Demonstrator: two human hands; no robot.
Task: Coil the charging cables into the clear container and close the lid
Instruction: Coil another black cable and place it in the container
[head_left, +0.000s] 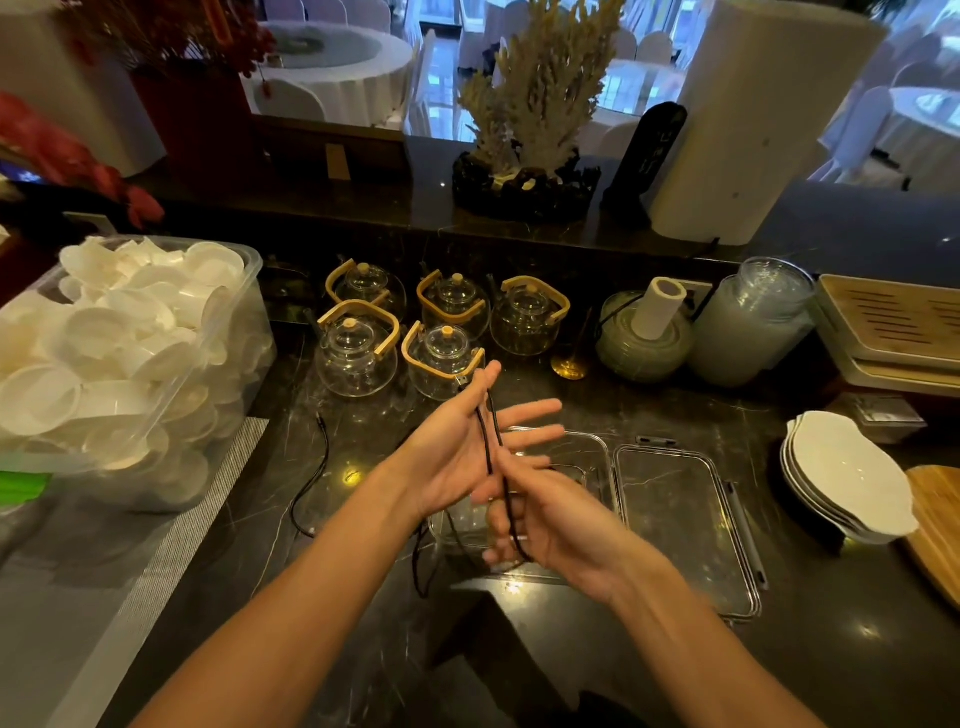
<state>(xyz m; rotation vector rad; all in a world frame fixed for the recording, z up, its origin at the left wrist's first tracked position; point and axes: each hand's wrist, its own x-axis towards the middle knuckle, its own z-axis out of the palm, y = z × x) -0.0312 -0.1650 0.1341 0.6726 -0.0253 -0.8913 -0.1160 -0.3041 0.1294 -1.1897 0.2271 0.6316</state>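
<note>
1. The left hand (457, 457) is released, I see the palm up and the fingers straight, and a black charging cable (491, 441) lies along the palm with its plug end near the thumb tip, at 12 o'clock from the palm.
2. The right hand (550, 525) has its grip clenched on the same cable, the fingers curled round it just at 5 o'clock from the left palm. This hand is a little blurred.
3. From the right hand the cable hangs down toward the bench (363, 649), making a loop at 7 o'clock from the hands.
4. A second black cable (317, 478) lies on the bench at 9 o'clock from the hands, apart from them.
5. The clear container (587, 452) stands on the bench directly under the hands. What is inside I cannot tell.
6. Its clear lid (685, 519) lies flat at 3 o'clock from the container, just beside it.
7. Five glass teapots (441, 332) with wooden handles stand at 12 o'clock, and a plastic bin (239, 332) of white cups at 9 o'clock.
8. White dishes (852, 483) are stacked at 3 o'clock, well apart from the lid.
</note>
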